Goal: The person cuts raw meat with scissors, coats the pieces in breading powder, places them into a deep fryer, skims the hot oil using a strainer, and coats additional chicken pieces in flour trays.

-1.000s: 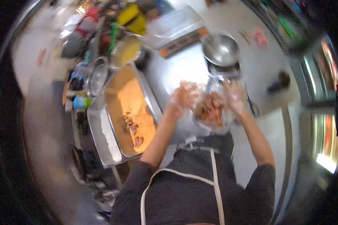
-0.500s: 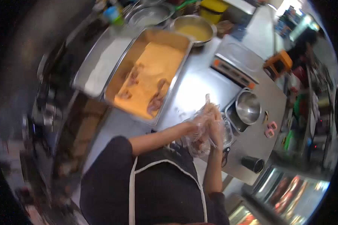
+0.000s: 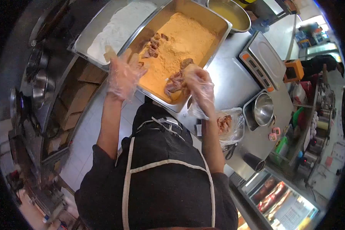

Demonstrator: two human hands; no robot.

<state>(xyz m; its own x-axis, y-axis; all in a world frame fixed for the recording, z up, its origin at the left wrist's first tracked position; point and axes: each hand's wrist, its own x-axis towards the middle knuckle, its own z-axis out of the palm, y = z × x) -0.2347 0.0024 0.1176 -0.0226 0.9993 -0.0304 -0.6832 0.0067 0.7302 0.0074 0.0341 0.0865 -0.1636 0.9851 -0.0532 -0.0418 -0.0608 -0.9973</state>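
Note:
A deep metal tray [image 3: 222, 44] holds orange-yellow breading powder [image 3: 188, 32] with raw meat pieces in two groups. My left hand [image 3: 123, 74], in a clear plastic glove, is open at the tray's left front rim with its fingers spread. My right hand [image 3: 200, 89], gloved as well, reaches over the right front rim. Its fingers curl against the nearer group of raw meat pieces [image 3: 174, 85]; the fingertips are partly hidden. The other raw meat pieces [image 3: 152, 48] lie near the tray's left side, beyond my left hand.
A tray of white powder [image 3: 115, 28] adjoins on the left. Behind stands a bowl of yellowish liquid [image 3: 230, 15]. To the right are a scale [image 3: 264, 57], a metal bowl [image 3: 263, 109], a plastic-lined tray [image 3: 237, 130] with meat, black-handled scissors [image 3: 230, 151] and a black cup [image 3: 254, 162].
My hands were together over the plastic-lined tray; they have parted and moved left to the breading tray. My left hand has opened, and my right is at the meat. The view has shifted.

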